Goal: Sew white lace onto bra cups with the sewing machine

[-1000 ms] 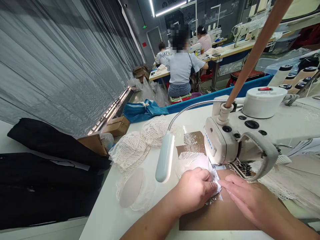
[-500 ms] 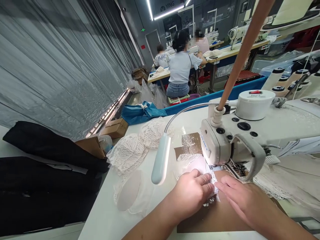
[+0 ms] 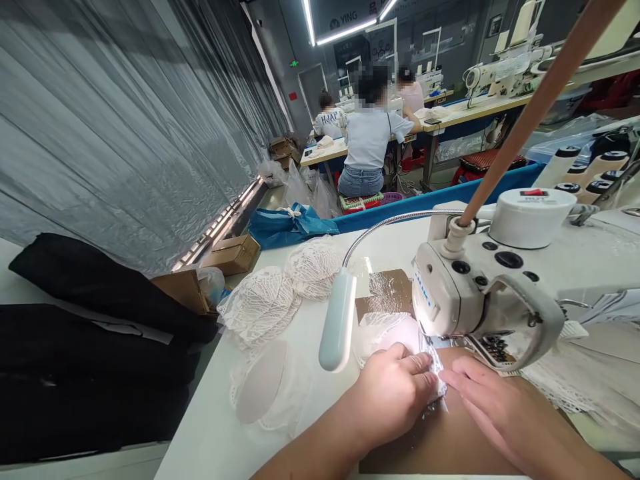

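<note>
A white lace bra cup (image 3: 387,330) lies at the needle end of a white sewing machine (image 3: 445,293), its lace edge running towards me. My left hand (image 3: 400,383) presses that edge, thumb and fingers closed on it. From the other side, the fingertips of my right hand (image 3: 493,400) are pinched together at the same lace edge. Both hands rest over a brown plate (image 3: 425,443), just in front of the machine head. The presser foot and needle are mostly hidden by the machine head.
Stacked lace cups (image 3: 257,303) and a loose cup with a lace margin (image 3: 263,383) lie on the left. A bendable lamp (image 3: 337,320) hangs close by my left hand. Thread cones (image 3: 560,167) stand at right. People sit sewing further off, one in a light shirt (image 3: 367,137).
The view has shifted a little, so the machine and hands sit further right in the picture. Both hands stay on the lace edge in nearly the same pose.
</note>
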Demonstrator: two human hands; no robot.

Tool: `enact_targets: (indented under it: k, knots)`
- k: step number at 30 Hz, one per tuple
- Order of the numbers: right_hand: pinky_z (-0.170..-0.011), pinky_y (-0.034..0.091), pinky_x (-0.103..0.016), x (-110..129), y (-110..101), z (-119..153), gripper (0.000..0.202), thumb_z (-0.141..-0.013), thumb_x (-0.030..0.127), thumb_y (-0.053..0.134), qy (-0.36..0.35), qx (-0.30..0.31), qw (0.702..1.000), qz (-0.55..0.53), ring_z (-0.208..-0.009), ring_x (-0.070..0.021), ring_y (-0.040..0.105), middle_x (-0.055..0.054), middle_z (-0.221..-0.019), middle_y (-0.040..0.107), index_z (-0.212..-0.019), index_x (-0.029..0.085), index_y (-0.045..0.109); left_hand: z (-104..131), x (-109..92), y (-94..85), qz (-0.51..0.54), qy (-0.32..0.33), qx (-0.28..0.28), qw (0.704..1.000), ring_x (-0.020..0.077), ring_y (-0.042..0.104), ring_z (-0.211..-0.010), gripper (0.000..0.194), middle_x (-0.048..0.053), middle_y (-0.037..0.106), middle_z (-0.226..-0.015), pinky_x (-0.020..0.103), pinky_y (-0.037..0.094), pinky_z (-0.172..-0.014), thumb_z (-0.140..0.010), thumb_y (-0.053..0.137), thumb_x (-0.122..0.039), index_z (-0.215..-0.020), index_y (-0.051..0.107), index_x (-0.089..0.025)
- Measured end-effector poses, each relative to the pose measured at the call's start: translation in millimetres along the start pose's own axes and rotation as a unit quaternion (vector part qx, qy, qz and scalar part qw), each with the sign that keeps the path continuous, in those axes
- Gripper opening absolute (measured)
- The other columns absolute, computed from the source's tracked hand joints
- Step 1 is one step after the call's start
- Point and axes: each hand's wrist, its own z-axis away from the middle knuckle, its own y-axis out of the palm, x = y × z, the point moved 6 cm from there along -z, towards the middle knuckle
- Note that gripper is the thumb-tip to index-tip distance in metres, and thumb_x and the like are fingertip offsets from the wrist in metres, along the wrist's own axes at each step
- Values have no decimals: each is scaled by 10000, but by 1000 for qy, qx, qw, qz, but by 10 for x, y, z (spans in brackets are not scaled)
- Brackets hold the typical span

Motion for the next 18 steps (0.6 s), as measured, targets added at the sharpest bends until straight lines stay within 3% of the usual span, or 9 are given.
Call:
enact_targets:
  k: [6, 13, 18]
  knots:
    - [-572, 464, -273, -30, -1, -28, 429, -840, 51, 353, 25, -35, 998, 39, -728, -176, 647, -88, -968, 695, -1081, 220, 665, -37, 42, -58, 15, -18, -8, 1000, 160, 540, -744, 236, 55, 669, -977, 263, 465, -716, -955, 461, -276, -859, 653, -179]
    - [-429, 405, -237, -16, -50, -74, 484, -799, 2, 373, 8, -32, 994, 106, -592, -138, 643, -95, -1008, 731, -1145, 174, 663, -69, 91, -100, 9, -45, -42, 998, 177, 509, -729, 229, 58, 678, -989, 290, 470, -678, -937, 477, -283, -972, 679, -181]
    - [-486, 436, -255, -16, -2, -68, 512, -792, 12, 349, 22, 11, 999, 35, -678, -160, 648, -75, -1016, 689, -1162, 226, 630, -81, 133, -91, 21, -53, -51, 997, 184, 507, -748, 235, 52, 672, -1026, 305, 483, -708, -937, 470, -286, -999, 668, -176]
